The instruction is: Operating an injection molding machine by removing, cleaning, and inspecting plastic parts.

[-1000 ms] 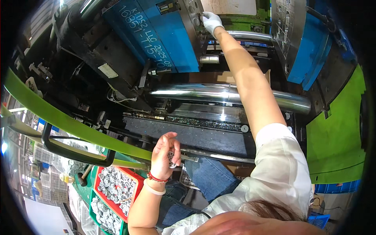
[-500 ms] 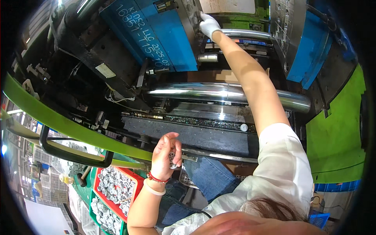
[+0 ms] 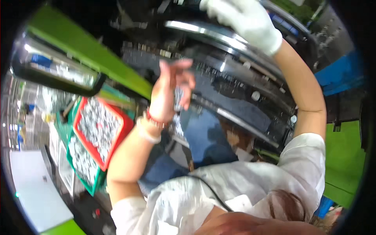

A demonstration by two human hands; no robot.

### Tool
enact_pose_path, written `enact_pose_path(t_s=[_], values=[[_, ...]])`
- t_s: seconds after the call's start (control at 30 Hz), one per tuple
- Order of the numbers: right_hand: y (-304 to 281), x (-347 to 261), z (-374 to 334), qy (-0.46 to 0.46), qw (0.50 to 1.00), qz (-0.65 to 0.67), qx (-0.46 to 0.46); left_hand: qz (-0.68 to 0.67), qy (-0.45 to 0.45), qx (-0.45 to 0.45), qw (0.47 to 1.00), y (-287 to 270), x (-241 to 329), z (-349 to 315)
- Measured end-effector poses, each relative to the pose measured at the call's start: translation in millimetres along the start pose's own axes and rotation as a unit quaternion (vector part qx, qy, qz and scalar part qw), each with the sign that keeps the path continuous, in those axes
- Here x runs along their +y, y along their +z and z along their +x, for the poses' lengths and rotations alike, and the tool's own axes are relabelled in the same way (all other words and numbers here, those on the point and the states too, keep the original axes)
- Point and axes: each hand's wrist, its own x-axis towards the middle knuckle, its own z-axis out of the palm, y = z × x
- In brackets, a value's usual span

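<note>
My left hand (image 3: pixel 166 92) is bare, with a red bracelet and a white band at the wrist. Its fingers curl around a small grey disc-like part (image 3: pixel 178 98) with holes, partly covered by the fingers. My right hand (image 3: pixel 246 23), in a white glove, is over the shiny metal bar (image 3: pixel 196 29) of the machine, near the picture's top edge. Motion smears its fingers, so whether they hold anything does not show. Below my left hand are my knees in blue jeans (image 3: pixel 203 133).
To the left, a red crate (image 3: pixel 127 127) full of small grey parts rests over a green crate (image 3: pixel 93 190) of similar parts. A green machine rail (image 3: pixel 90 53) with a black handle (image 3: pixel 55 83) crosses the left side. A small white disc (image 3: pixel 255 95) lies on the dark machine bed.
My right hand has drawn back from the blue mould block toward me, above the metal bar. The view has tilted and turned left. My left hand still has the grey part.
</note>
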Motion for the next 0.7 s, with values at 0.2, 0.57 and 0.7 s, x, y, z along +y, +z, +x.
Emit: enact_pose_path(t_s=[0.2,0.57,0.7], values=[[87,-58,-26,0.010,0.963,-0.081,-0.255,-0.011,0.034,-0.009,0.999,-1,0,4],[101,-58,-35,-0.003,0.980,-0.053,-0.190,-0.003,-0.015,0.084,0.996,-1,-6,12],[90,-59,-30,0.132,0.971,0.063,-0.191,-0.053,-0.066,0.038,0.996,-3,1,11]])
